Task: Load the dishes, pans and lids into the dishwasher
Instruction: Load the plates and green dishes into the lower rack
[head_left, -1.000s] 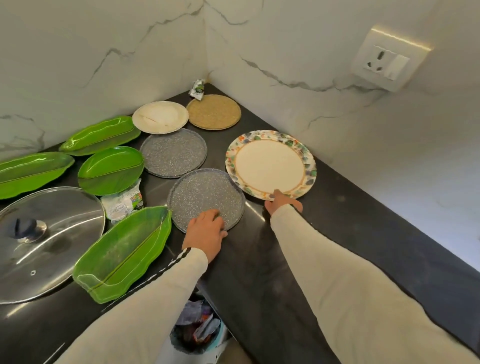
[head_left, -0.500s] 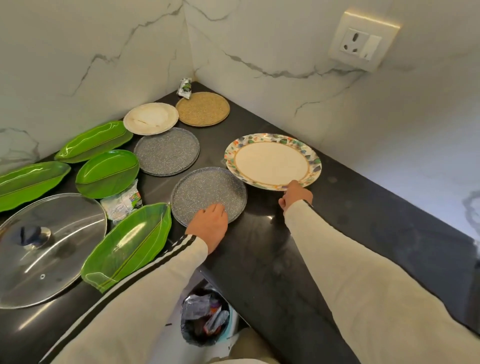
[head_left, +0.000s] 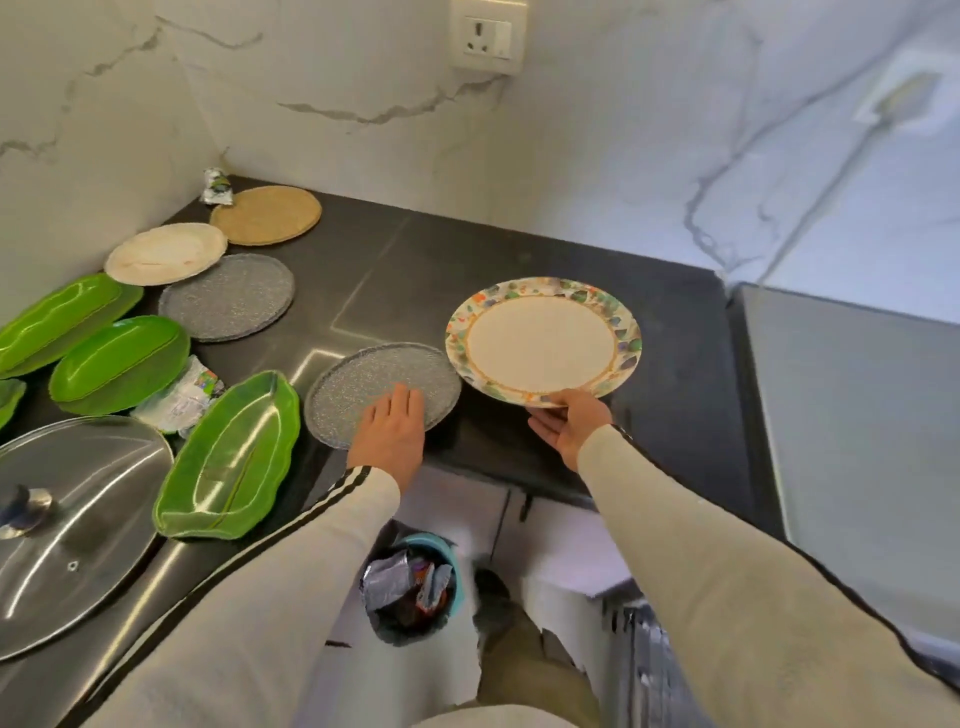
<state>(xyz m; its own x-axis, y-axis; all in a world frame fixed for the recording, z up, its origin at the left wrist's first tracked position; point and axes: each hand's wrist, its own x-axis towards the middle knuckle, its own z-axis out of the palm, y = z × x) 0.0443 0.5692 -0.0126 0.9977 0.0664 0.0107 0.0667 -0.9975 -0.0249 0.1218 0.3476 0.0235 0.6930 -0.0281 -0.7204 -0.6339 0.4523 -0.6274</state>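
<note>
The round cream plate with a multicoloured patterned rim (head_left: 543, 343) looks stiff and smooth-glazed, probably ceramic or hard melamine. I judge it moderately heavy, slick under dry fingers, and likely to chip or break if it knocks the dark stone surface (head_left: 519, 249). The rim is the natural place to take it, with the thumb on top and the fingers spread beneath. Held at one edge only, though, its weight levers the far side downward, so a firm pinch or a second supporting hand seems wise. The right hand (head_left: 569, 423) grasps this plate at its near rim, thumb over the edge and fingers curled under it. The plate appears raised off the surface near its front right part, and its left edge overlaps the flat round grey speckled plate (head_left: 358, 379) just beside it. That grey plate looks thin, rigid and low-rimmed, lying flush on the surface, so there is little edge to catch. Sliding it toward the front edge of the surface would probably let fingers get underneath. The left hand (head_left: 392, 436) lies flat on the grey plate's near portion, fingers straight and together, pressing or resting on it and gripping nothing.
</note>
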